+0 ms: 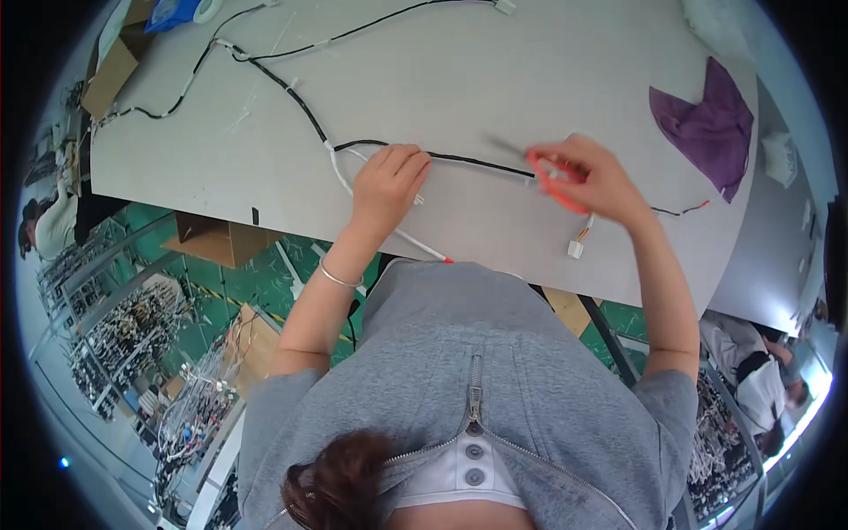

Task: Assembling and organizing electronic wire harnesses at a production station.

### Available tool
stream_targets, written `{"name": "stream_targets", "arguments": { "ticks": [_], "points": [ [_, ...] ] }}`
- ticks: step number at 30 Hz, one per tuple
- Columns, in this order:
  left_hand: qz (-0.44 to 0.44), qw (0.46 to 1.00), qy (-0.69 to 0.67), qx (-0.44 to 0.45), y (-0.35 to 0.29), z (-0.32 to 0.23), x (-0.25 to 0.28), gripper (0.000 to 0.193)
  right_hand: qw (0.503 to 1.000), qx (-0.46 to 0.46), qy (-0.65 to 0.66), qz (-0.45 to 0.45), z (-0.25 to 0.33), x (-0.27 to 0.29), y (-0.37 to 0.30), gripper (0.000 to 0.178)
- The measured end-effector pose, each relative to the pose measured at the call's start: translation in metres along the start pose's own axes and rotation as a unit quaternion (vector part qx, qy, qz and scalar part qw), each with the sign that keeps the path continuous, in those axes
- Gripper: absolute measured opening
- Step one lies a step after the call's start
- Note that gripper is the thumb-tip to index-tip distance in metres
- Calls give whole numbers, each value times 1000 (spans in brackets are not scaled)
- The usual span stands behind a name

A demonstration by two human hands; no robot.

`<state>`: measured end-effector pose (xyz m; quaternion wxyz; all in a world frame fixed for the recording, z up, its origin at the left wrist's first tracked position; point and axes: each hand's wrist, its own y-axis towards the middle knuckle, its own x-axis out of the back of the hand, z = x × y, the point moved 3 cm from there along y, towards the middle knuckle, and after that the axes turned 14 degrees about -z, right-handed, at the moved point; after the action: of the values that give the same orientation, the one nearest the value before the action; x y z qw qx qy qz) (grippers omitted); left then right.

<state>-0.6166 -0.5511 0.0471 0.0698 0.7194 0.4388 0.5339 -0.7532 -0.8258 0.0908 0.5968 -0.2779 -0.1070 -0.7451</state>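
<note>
A black-taped wire harness (pixel 305 108) with white sleeved branches lies across the light table. My left hand (pixel 389 181) is closed over one black branch, fingers curled down on it. Red-handled scissors (pixel 571 201) are in my right hand (pixel 602 177), beside the right part of that branch; their blades are smeared by motion and point up to the left. Below my right hand, a white connector (pixel 575 250) hangs on short coloured wires near the table's front edge. A white sleeve with a red tip (pixel 448 261) reaches the edge by my body.
A purple cloth (pixel 707 132) lies at the right. Cardboard (pixel 110 78), a blue item (pixel 172 15) and a white roll (pixel 208 11) sit at the far left. Racks of cables (pixel 141 322) stand on the green floor. Other people are at left (pixel 60 216) and right (pixel 758 380).
</note>
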Motion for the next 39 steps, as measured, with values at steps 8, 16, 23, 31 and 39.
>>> {"name": "stream_targets", "arguments": {
  "ticks": [8,16,23,31,39],
  "points": [
    [-1,998,28,-65,7,-4,-5,19,994,17,-85,67,3,-22,-6,44],
    [11,997,-49,-62,3,-2,-17,22,990,12,-85,111,9,-13,9,40],
    [33,994,-62,-78,8,-4,-20,26,986,-1,-84,144,5,-14,16,41],
    [72,993,-37,-89,13,-6,-22,19,978,-95,-4,188,-9,-24,28,40],
    [79,991,-19,-109,13,-6,-27,19,935,263,-221,-88,5,-44,-13,50]
  ]
}}
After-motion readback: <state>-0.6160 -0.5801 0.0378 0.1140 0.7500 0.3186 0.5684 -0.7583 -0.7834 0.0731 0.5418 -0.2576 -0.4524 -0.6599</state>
